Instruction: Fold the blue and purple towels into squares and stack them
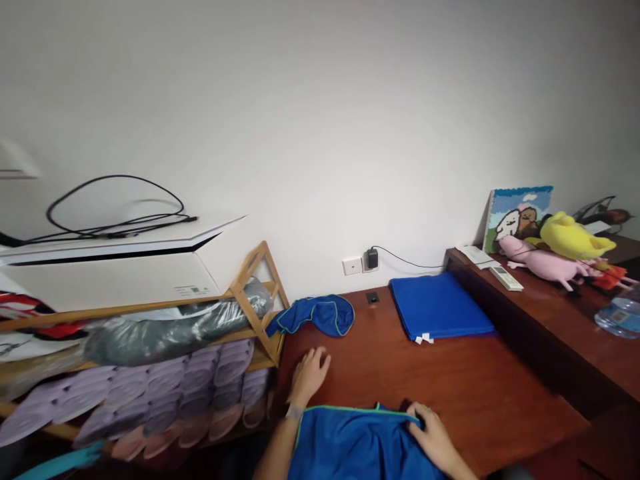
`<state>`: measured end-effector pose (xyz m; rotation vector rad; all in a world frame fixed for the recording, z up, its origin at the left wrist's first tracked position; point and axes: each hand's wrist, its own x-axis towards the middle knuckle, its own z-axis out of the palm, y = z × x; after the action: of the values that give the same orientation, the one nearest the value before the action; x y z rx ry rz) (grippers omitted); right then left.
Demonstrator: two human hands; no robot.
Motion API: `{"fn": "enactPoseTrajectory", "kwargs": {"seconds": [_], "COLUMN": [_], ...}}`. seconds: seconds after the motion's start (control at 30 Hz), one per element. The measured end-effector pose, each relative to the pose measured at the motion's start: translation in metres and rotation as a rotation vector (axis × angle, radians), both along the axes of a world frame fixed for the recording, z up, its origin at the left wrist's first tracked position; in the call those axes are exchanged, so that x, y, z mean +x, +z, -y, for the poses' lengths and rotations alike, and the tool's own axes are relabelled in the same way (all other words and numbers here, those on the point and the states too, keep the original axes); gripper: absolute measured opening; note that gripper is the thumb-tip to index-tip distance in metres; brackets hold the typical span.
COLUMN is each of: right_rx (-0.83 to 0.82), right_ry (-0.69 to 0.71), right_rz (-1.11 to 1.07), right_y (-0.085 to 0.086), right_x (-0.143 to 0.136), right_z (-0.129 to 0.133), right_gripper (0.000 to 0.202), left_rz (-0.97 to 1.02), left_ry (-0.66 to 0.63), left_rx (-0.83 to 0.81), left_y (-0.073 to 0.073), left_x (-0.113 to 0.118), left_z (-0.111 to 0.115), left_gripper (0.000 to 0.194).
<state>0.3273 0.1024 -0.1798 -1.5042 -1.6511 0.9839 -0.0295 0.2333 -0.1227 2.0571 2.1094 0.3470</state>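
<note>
A blue cloth with green edging (350, 443) drapes over the near edge of the brown table (380, 373). My right hand (430, 430) grips this cloth at its top right corner, thumb and fingers closed on the edge. Just beyond the cloth's left corner, my left hand (311, 372) hovers over or rests on the tabletop, its fingers apart and holding nothing. Farther back, a crumpled blue piece of fabric with green trim (320, 313) lies against the wall. A neatly folded blue cloth (440, 307) with small white tags sits at the back right.
On the left, a wooden rack (267, 333) holds rows of slippers (165, 380), a plastic-wrapped bundle (175, 330) and a white box (125, 273) topped by a black cable (115, 230). A raised ledge on the right carries a remote (506, 278), plush toys (545, 260) and a bottle (620, 317).
</note>
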Motion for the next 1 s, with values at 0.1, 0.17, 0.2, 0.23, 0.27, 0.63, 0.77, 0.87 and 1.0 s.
{"fn": "enactPoseTrajectory", "kwargs": {"seconds": [0.1, 0.17, 0.2, 0.23, 0.27, 0.63, 0.77, 0.87, 1.0], "right_rx": [-0.017, -0.031, -0.033, -0.030, -0.020, -0.130, -0.214, -0.243, -0.273], "right_ry": [0.043, 0.071, 0.080, 0.089, 0.102, 0.448, 0.693, 0.664, 0.604], "right_rz": [-0.110, -0.147, -0.147, -0.137, -0.122, -0.275, -0.040, 0.031, -0.007], "right_y": [0.014, 0.024, 0.030, 0.036, 0.043, 0.179, 0.170, 0.149, 0.144], "right_x": [0.003, 0.005, 0.006, 0.006, 0.006, 0.052, 0.063, 0.071, 0.097], "right_z": [-0.001, -0.001, -0.001, 0.000, 0.001, 0.030, 0.053, 0.067, 0.078], "right_gripper": [0.032, 0.043, 0.048, 0.052, 0.054, 0.052, 0.049, 0.050, 0.047], "left_rz": [0.081, 0.135, 0.150, 0.161, 0.175, 0.591, 0.541, 0.633, 0.892], "left_ry": [-0.166, -0.213, -0.211, -0.203, -0.196, -0.076, -0.010, 0.153, 0.319], "left_rx": [-0.023, -0.050, -0.069, -0.088, -0.106, 0.381, 0.599, 0.702, 0.762], "left_y": [-0.010, -0.011, -0.010, -0.007, -0.002, 0.178, 0.233, 0.251, 0.268], "left_x": [-0.020, -0.031, -0.033, -0.034, -0.033, -0.023, -0.025, -0.022, -0.019], "left_z": [0.077, 0.113, 0.124, 0.132, 0.137, 0.148, 0.178, 0.200, 0.220], "left_gripper": [0.035, 0.027, 0.020, 0.014, 0.009, 0.034, 0.028, 0.027, 0.026]}}
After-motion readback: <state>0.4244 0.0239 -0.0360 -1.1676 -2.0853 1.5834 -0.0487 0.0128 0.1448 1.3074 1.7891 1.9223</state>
